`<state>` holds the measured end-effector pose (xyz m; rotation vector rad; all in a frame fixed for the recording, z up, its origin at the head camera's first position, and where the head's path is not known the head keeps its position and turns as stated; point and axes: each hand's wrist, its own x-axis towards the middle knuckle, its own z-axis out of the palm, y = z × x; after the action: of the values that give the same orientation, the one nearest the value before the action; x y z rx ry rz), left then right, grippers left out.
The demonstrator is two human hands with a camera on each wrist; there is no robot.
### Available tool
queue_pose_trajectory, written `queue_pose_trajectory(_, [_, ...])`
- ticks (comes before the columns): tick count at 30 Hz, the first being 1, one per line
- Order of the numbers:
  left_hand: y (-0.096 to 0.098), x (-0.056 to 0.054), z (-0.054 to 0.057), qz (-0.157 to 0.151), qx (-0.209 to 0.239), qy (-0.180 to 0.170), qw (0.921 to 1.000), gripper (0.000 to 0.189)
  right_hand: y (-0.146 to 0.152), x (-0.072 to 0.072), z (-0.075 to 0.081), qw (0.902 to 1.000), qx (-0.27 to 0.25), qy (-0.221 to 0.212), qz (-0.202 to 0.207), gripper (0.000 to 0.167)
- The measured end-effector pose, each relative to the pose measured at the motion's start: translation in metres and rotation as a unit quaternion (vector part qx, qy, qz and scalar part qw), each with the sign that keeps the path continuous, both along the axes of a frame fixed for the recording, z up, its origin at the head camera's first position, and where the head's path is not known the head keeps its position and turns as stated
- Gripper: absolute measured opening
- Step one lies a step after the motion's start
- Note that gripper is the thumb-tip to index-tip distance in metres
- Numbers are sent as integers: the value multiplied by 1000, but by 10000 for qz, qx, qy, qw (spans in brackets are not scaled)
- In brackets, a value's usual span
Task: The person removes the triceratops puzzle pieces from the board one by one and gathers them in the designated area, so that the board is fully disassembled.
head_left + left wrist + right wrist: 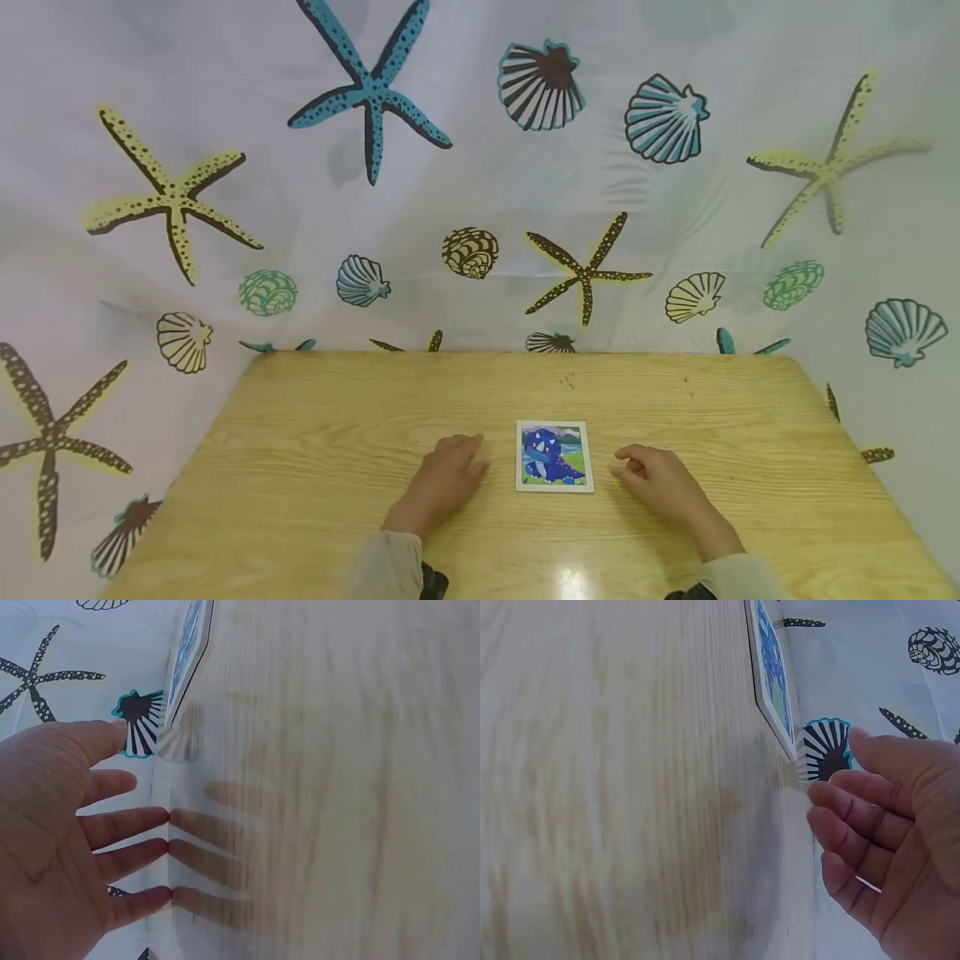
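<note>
A square picture puzzle or tile (554,457) with a white border lies flat on the wooden table; it shows a blue horned dinosaur on a green and blue background. To its left, my left hand (444,479) touches the tabletop with its fingertips, fingers loosely extended and apart from the picture. My right hand (660,483) is on the other side, its fingers loosely curled with nothing in them. In the left wrist view the picture's edge (189,656) shows beyond the thumb. The right wrist view shows the same picture (772,667) beyond the right fingertips.
The light wooden table (337,417) has a few dark marks near its back edge. Behind it and at both sides hangs a white cloth (465,183) printed with starfish and shells. Beige sleeves and dark wrist bands show at the bottom.
</note>
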<state>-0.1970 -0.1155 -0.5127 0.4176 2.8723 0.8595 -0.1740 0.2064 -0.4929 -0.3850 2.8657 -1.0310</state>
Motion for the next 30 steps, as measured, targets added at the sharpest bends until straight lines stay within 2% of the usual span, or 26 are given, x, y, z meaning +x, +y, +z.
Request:
queue_pose_trajectory(7, [15, -10, -9, -175, 883, -93, 9959, 51, -12, -10, -12, 9911, -1187, -451, 404, 37])
queue_pose_trajectory(12, [26, -21, -15, -277, 1399, -60, 9898, 49, -25, -21, -19, 9857, -1527, -583, 421, 42])
queue_pose_trajectory(16, [33, -26, -20, -114, 1593, -170, 9870, 47, -34, -27, -23, 9831, -1656, -609, 491, 43])
queue_pose_trajectory(22, [43, -31, -20, 312, 1549, -231, 9872, 47, -42, -35, -27, 9823, -1696, -624, 502, 44])
queue_pose_trajectory(30, [54, -37, -16, 673, 1042, -20, 9923, 44, -47, -43, -27, 9871, -1467, -403, 492, 52])
